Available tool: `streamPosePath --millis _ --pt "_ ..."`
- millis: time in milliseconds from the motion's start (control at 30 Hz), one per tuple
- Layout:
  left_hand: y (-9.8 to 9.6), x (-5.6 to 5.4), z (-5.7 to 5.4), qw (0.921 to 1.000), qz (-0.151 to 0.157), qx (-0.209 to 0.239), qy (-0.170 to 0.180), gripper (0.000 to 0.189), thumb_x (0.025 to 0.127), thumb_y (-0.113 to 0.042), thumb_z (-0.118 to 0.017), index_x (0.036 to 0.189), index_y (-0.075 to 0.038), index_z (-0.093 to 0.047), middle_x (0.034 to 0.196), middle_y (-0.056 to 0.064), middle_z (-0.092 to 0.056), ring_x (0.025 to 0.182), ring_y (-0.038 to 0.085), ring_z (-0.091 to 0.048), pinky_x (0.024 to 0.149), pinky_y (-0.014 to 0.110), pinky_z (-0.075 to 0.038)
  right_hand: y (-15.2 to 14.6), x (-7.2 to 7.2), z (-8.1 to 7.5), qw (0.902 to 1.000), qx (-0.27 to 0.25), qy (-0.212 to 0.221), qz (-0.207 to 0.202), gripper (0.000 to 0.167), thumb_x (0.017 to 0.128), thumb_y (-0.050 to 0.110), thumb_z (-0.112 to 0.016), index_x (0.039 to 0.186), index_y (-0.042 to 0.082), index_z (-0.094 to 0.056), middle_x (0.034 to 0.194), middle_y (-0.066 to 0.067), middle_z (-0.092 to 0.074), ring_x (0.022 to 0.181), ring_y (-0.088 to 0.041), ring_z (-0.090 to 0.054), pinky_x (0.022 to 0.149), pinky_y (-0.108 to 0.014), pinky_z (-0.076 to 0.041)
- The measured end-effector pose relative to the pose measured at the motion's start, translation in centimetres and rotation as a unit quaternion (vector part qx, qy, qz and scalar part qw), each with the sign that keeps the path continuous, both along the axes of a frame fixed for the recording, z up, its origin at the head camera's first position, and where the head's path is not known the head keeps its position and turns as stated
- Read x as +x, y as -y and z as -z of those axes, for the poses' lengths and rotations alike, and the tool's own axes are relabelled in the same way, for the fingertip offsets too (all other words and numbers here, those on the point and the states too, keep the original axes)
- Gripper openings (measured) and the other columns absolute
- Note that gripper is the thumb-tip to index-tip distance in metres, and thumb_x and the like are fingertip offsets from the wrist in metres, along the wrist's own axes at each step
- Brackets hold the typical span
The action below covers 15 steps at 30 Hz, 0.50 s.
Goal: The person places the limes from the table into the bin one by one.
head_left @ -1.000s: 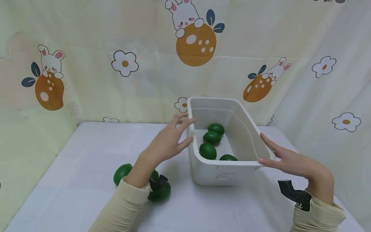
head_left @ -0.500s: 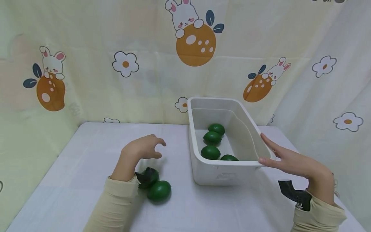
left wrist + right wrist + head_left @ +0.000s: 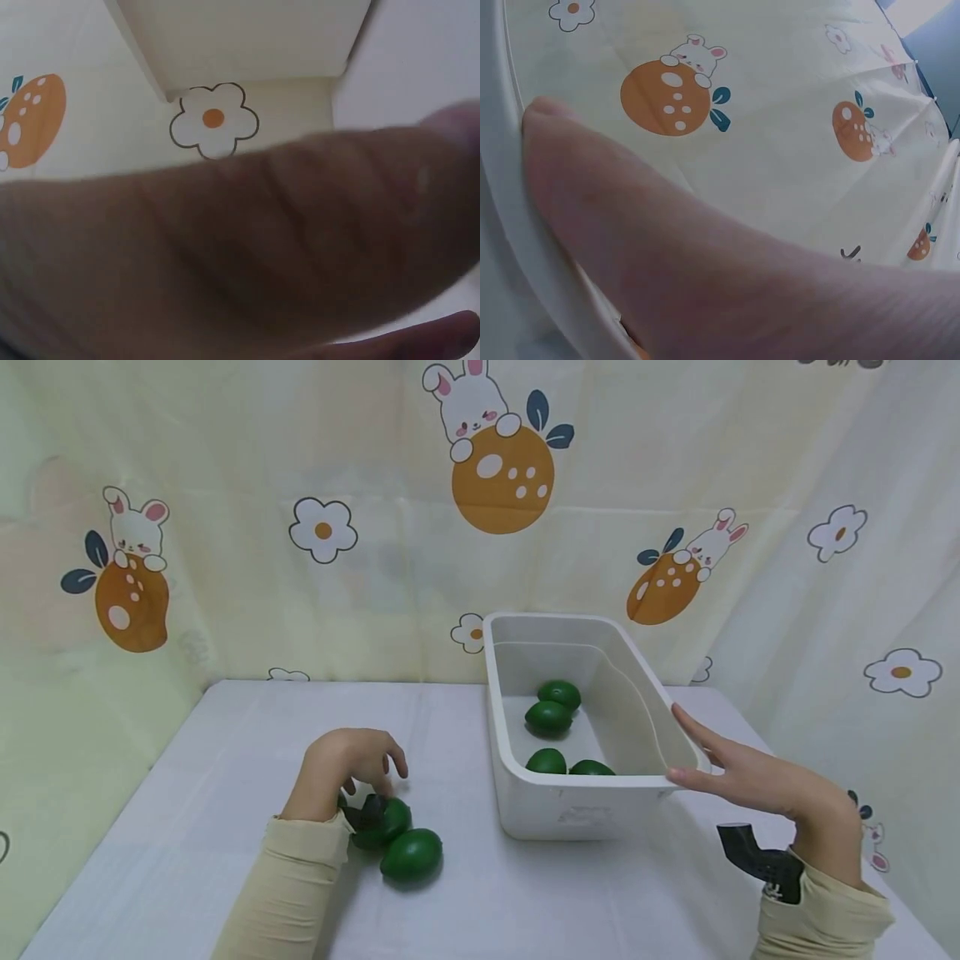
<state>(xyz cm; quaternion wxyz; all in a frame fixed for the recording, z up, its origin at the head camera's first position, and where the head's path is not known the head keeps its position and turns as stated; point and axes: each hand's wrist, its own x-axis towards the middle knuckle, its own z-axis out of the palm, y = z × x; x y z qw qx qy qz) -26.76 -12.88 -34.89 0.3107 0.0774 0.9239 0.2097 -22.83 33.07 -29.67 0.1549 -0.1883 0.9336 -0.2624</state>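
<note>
My left hand (image 3: 356, 760) bends down over the table among dark green lime-shaped fruits, its fingers loosely curved. One fruit (image 3: 386, 822) lies close below it, partly behind the black wrist camera, and another fruit (image 3: 412, 854) sits just in front. A third is almost wholly hidden behind the wrist. At the right, my right hand (image 3: 750, 777) holds the near right corner of a white plastic bin (image 3: 592, 806), thumb at the front rim and a finger along the side rim. Its finger touches the rim (image 3: 525, 225) in the right wrist view. Several green fruits (image 3: 549, 717) lie inside the bin.
A white cloth covers the table (image 3: 225, 760). Behind it hangs a pale curtain (image 3: 375, 593) printed with rabbits, oranges and flowers. The bin's left wall (image 3: 495, 727) stands between the loose fruits and those inside.
My left hand has moved from the bin's left rim leftward and down to the loose fruits. One fruit near the bin's front has rolled slightly. My right hand stays on the bin.
</note>
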Motion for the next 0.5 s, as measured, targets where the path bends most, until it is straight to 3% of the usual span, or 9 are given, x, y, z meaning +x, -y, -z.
streamPosePath --millis 233,500 --pt "-0.5 -0.2 0.8 0.9986 0.018 0.037 0.034 0.029 0.080 -0.019 -0.076 0.108 -0.019 -0.068 0.106 0.004 -0.061 0.090 0.019 -0.061 0.070 0.035 -0.056 -0.1 0.0 0.1 1.0000 -0.001 0.001 -0.001 0.087 0.095 0.034 -0.055 0.152 0.024 0.010 0.158 -0.022 -0.001 0.136 -0.049 -0.017 0.092 -0.075 -0.028" --pt "-1.8 0.0 1.3 0.9982 0.033 0.019 0.046 0.029 0.077 -0.020 -0.079 0.105 -0.020 -0.069 0.102 0.004 -0.060 0.089 0.019 -0.063 0.070 0.034 -0.056 -0.1 0.0 0.1 1.0000 0.002 0.007 0.005 0.087 0.095 0.033 -0.055 0.152 0.024 0.011 0.158 -0.024 -0.001 0.136 -0.051 -0.016 0.090 -0.076 -0.028"
